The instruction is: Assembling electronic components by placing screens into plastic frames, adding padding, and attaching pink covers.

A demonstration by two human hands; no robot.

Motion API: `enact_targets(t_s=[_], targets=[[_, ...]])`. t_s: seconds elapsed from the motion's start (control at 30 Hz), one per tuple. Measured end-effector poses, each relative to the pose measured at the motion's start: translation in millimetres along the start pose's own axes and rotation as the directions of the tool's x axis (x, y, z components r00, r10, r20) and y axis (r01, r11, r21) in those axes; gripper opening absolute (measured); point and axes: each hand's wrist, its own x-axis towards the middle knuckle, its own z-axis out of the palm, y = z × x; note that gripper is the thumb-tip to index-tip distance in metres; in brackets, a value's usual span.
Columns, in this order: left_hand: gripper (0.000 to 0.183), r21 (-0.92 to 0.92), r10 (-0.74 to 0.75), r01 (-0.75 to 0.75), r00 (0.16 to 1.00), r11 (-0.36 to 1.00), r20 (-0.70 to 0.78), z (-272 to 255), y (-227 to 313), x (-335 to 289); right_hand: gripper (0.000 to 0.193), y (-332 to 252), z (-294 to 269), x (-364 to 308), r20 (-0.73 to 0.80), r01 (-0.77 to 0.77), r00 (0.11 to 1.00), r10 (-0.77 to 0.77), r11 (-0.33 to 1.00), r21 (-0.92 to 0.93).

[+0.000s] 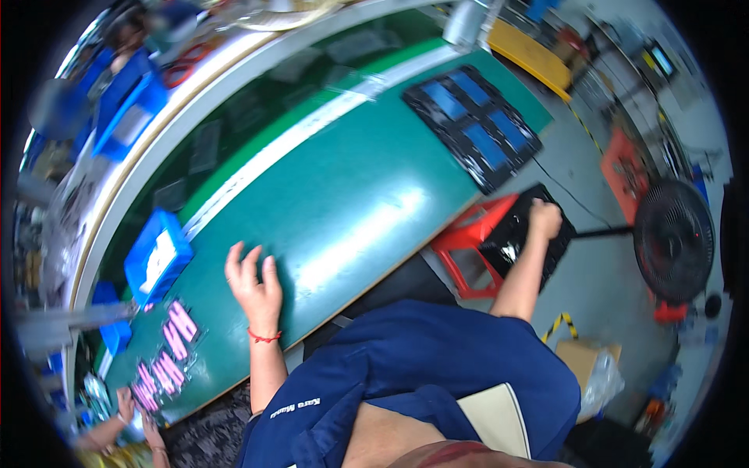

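Observation:
My left hand [256,290], with a red cord at the wrist, is over the green work surface [328,187]. Its fingers are spread and hold nothing. Out to the right, my right hand [545,219] is closed on the edge of a black plastic tray [507,242], which lies over a red stool [460,234] beside the table. The inside of that grip is hidden. Ahead, another black tray [439,125] with blue rectangular pieces [484,146] in its compartments rests at the table's right end.
A blue bin [138,265] with white contents stands at the left, with several pink strips [180,330] near it. Another person's hands [126,405] are beside the strips. A conveyor [290,66] runs along the far side. A black fan [673,240] stands at the right.

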Motion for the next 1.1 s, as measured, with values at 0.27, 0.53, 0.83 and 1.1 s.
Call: enact_targets(t_s=[0.27,0.53,0.83,1.1], targets=[[0.022,-0.375,0.031,-0.011,0.998,0.927,0.045,34.7,49.6,37.3,0.037,-240.7,-44.5,-97.7,-0.29,0.852,0.359,-0.887,0.185,0.49],[0.015,-0.406,-0.073,0.099,0.994,0.908,0.08,44.4,22.8,26.3,0.066,-354.2,36.7,-102.7,0.127,0.896,0.159,-0.979,0.197,0.399],[0.017,-0.772,-0.277,0.549,0.834,0.32,0.478,65.7,42.1,26.2,0.062,-235.2,-10.4,-201.5,0.33,0.184,0.063,-0.942,0.336,0.924],[0.013,-0.785,-0.163,0.618,0.77,-0.049,0.616,70.7,36.1,24.9,0.06,-187.4,-33.8,-252.1,0.192,0.486,0.018,-0.981,0.176,0.856]])
